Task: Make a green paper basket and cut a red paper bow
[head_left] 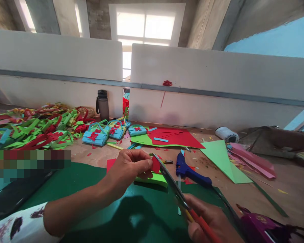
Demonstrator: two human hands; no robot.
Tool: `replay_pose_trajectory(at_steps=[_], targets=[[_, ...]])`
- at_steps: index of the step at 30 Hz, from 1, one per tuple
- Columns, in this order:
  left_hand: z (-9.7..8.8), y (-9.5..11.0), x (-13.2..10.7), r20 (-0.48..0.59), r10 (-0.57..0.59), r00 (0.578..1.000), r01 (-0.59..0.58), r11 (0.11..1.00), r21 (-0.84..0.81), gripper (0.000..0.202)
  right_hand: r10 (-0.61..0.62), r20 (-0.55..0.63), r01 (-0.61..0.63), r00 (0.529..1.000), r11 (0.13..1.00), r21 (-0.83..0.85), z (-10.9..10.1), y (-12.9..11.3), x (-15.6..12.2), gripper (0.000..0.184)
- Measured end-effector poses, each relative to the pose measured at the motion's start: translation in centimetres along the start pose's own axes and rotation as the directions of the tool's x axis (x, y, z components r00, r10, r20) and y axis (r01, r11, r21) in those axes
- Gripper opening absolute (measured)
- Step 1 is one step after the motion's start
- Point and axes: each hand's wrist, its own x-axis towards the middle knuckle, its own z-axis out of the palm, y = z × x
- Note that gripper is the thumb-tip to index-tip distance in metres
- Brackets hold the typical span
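Note:
A small piece of red paper (156, 165) is pinched between the thumb and fingers of my left hand (131, 168). My right hand (209, 216) grips a pair of scissors (172, 184) by its red-orange handle, and the blades reach up to the red paper. Whether they are parted or cutting I cannot make out. Just below and behind my left fingers lies a folded bright green paper piece (152, 181). More red paper (110, 164) shows behind my left wrist. To the right of the blades rests a blue glue gun (192, 172).
Several small blue paper bags with red bows (95, 135) stand behind. Red sheets (177, 136), a pale green sheet (224, 162) and a bottle (102, 105) line the back. Paper strips (48, 126) pile up left. A green mat (88, 189) lies beneath my hands; a purple object (260, 226) sits right.

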Motion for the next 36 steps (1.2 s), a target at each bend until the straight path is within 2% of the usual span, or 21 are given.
replay_pose_trajectory(at_steps=[2, 5, 10, 12, 14, 16, 17, 18, 20, 21, 22, 23, 24, 25, 26, 31, 36], targets=[[0.0, 0.1, 0.1, -0.009, -0.007, 1.0, 0.007, 1.0, -0.012, 0.011, -0.024, -0.005, 0.024, 1.0, 1.0, -0.013, -0.2, 0.1, 0.2, 0.036], [0.0, -0.1, 0.4, -0.026, -0.039, 0.999, 0.037, 0.997, -0.067, 0.013, -0.003, -0.095, 0.002, 0.995, 1.0, -0.007, -0.4, 0.3, 0.3, 0.03], [0.3, -1.5, 0.8, -0.007, -0.15, 0.989, 0.144, 0.959, -0.244, 0.016, 0.058, -0.221, -0.004, 0.974, 0.972, 0.235, 0.0, 0.5, 0.4, 0.035], [0.6, -2.1, 0.6, 0.04, -0.248, 0.968, 0.249, 0.922, -0.295, 0.017, 0.134, -0.2, -0.059, 0.971, 0.938, 0.342, 0.1, 0.1, 0.5, 0.035], [1.0, -2.5, 0.1, 0.096, -0.334, 0.937, 0.347, 0.883, -0.316, 0.017, 0.192, -0.124, -0.126, 0.974, 0.905, 0.407, -0.2, -0.6, 0.7, 0.033], [1.3, -2.7, -0.4, 0.136, -0.372, 0.918, 0.396, 0.864, -0.311, 0.015, 0.16, -0.181, -0.088, 0.97, 0.932, 0.352, -1.1, -1.4, 1.2, 0.037], [1.5, -2.7, -0.7, 0.148, -0.377, 0.914, 0.405, 0.863, -0.302, 0.015, 0.122, -0.225, -0.056, 0.967, 0.958, 0.281, -1.7, -1.8, 1.4, 0.048], [1.6, -2.8, -0.9, 0.153, -0.378, 0.913, 0.407, 0.866, -0.291, 0.014, 0.053, -0.322, 0.007, 0.945, 0.984, 0.18, -2.4, -2.1, 1.5, 0.052], [1.7, -3.1, -1.2, 0.154, -0.374, 0.914, 0.403, 0.876, -0.263, 0.014, -0.08, -0.41, 0.042, 0.908, 0.994, -0.102, -3.8, -2.8, 1.8, 0.044], [1.8, -3.2, -1.2, 0.151, -0.37, 0.917, 0.397, 0.883, -0.251, 0.014, -0.137, -0.453, -0.007, 0.881, 0.953, -0.303, -4.4, -3.1, 1.9, 0.041], [1.8, -3.4, -1.3, 0.147, -0.363, 0.92, 0.389, 0.888, -0.243, 0.015, -0.178, -0.461, -0.092, 0.869, 0.858, -0.505, -4.8, -3.3, 2.0, 0.04], [1.8, -3.6, -1.2, 0.141, -0.354, 0.924, 0.379, 0.894, -0.239, 0.015, -0.196, -0.442, -0.177, 0.875, 0.721, -0.67, -5.1, -3.5, 2.2, 0.04], [1.8, -3.7, -1.2, 0.135, -0.346, 0.929, 0.369, 0.898, -0.239, 0.016, -0.19, -0.421, -0.251, 0.887, 0.565, -0.786, -5.3, -3.5, 2.4, 0.04], [1.8, -3.9, -1.1, 0.128, -0.339, 0.932, 0.361, 0.901, -0.24, 0.017, -0.173, -0.414, -0.297, 0.894, 0.462, -0.835, -5.4, -3.4, 2.7, 0.04], [1.8, -4.0, -1.1, 0.122, -0.333, 0.935, 0.354, 0.903, -0.242, 0.017, -0.154, -0.417, -0.33, 0.896, 0.399, -0.856, -5.4, -3.2, 3.1, 0.038], [2.0, -4.4, -1.1, 0.097, -0.312, 0.945, 0.327, 0.911, -0.251, 0.022, -0.064, -0.477, -0.454, 0.876, 0.218, -0.864, -5.6, -1.1, 5.4, 0.03], [2.2, -4.8, -1.2, 0.095, -0.332, 0.938, 0.345, 0.903, -0.256, 0.022, 0.019, -0.494, -0.492, 0.869, 0.126, -0.861, -5.9, 0.8, 5.9, 0.03]])
